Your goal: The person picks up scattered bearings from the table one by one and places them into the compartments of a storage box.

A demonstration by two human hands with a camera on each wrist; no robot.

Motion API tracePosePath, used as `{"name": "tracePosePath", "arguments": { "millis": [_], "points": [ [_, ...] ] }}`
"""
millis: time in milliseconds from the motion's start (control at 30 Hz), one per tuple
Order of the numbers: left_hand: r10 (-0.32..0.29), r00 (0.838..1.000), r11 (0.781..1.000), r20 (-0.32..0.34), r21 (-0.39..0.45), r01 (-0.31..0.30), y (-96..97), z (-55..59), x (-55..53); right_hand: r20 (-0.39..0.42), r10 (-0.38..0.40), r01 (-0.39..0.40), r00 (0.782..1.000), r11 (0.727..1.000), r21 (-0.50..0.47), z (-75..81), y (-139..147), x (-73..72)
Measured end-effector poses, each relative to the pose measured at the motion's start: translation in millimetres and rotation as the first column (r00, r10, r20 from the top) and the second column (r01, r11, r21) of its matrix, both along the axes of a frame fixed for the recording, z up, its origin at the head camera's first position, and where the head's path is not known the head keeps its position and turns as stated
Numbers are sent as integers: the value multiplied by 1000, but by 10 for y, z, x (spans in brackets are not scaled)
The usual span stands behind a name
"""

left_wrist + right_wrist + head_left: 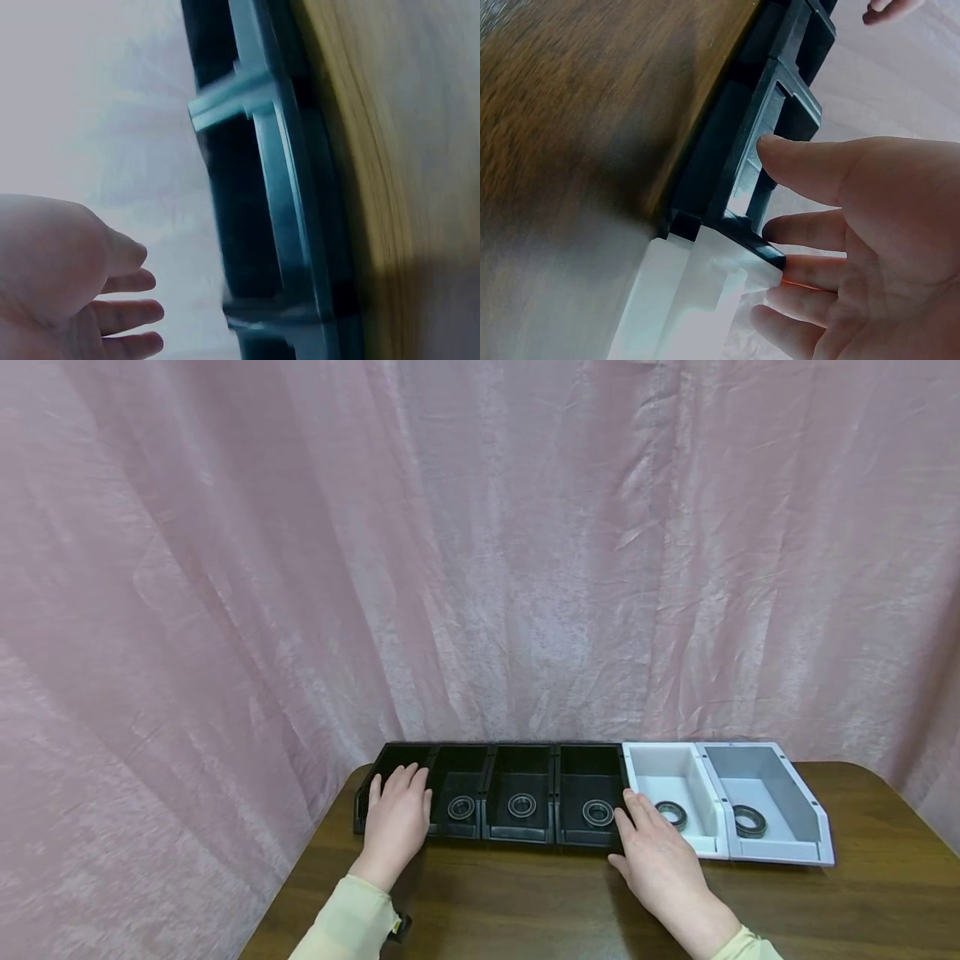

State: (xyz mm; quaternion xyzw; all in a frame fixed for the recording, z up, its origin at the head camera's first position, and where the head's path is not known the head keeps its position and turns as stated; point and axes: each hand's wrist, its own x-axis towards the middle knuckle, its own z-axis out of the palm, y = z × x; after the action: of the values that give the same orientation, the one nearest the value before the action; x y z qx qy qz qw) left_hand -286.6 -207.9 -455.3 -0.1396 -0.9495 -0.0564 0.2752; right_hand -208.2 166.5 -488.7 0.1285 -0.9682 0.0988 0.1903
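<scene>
In the head view my left hand is over the leftmost black bin, its fingers extended and holding nothing; it hides part of that bin. My right hand lies at the front where the rightmost black bin meets the white bin. Its fingers look relaxed around that border, with no object held. Ring-shaped bearings lie in three black bins: one bearing, a second bearing, and a third bearing. Darker bearings sit in the white bin and the light grey bin.
The bins stand side by side in one row on a brown wooden table. Directly behind them hangs a pink velvet curtain. A small dark device shows at the left wrist.
</scene>
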Motion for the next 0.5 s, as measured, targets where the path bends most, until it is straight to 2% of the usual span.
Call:
{"name": "tracePosePath", "arguments": {
  "millis": [233,500],
  "points": [
    [-92,996,996,-16,3,92,338,-16,184,-6,0,0,1000,1000,-9,-10,11,0],
    [-163,986,986,17,-18,164,652,-46,365,-8,8,-8,1000,1000,-13,-8,15,5]
  ]
}}
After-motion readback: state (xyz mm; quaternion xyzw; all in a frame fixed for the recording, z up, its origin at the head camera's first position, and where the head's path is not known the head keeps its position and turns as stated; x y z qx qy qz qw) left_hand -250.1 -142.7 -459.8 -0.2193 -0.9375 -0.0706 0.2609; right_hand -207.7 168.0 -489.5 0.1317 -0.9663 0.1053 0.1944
